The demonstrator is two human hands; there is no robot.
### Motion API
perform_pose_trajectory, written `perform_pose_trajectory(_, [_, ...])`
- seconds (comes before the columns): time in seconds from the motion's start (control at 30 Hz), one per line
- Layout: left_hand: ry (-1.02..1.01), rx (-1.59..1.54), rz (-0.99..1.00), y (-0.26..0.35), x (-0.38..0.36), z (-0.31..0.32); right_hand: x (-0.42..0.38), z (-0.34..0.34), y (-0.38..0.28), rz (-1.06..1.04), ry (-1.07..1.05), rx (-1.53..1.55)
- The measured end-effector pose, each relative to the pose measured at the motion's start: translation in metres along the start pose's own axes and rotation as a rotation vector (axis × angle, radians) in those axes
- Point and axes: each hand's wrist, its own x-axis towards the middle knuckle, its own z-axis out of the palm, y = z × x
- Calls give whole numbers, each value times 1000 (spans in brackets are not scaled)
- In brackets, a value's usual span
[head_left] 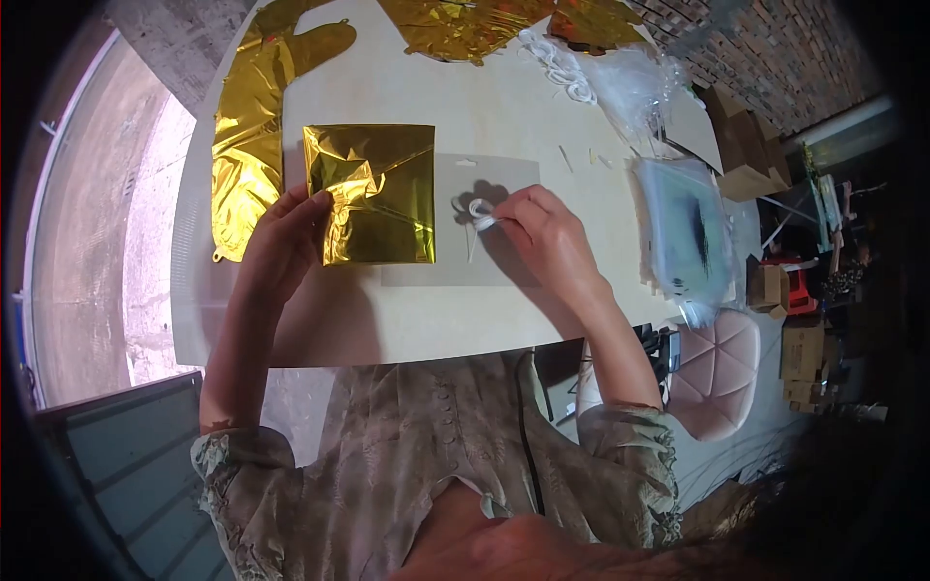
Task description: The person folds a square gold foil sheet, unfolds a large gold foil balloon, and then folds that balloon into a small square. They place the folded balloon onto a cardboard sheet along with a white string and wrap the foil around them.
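Observation:
My left hand (pixel 279 240) grips the left edge of a folded gold foil balloon (pixel 399 208), thumb on top, holding it as a flat square above the table. Between the fingertips of my right hand (pixel 554 240) is a small coil of white ribbon (pixel 480 209), one loose end hanging down. Beneath both lies a flat clear plastic bag (pixel 450 273) with a hang slot near its top edge. The foil covers part of that bag. My right hand is over the bag's right side, apart from the foil.
A long gold foil balloon (pixel 247 145) lies at the left, with more gold foil (pixel 465 29) along the back. White ribbon coils (pixel 572 77) spill beside a crumpled clear bag (pixel 635 92). Stacked plastic sleeves (pixel 683 232) lie at the right edge. A padded chair (pixel 717 373) stands below.

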Motion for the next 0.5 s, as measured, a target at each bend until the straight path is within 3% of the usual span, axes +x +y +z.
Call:
perform_pose_trajectory(0.07, [-14,11,-13,2,0,-2,-2,2,-12,-97,33,-80])
perform_pose_trajectory(0.13, [25,42,5,5,0,0,-6,4,-28,-396,-112,-235])
perform_pose_trajectory(0.17, [27,43,3,6,0,-1,-13,9,-25,-440,-215,-240])
perform_pose_trajectory(0.27, [18,42,0,6,0,-4,-24,21,-16,-414,-148,-122])
perform_pose_trajectory(0.4, [19,72,2,7,-1,-3,-39,4,-35,-147,-73,19])
perform_pose_trajectory(0.43, [2,85,-10,8,-1,-4,-45,10,-37,-150,-75,21])
perform_pose_trajectory(0.5, [30,103,1,8,3,-5,-52,34,-46,-220,131,-170])
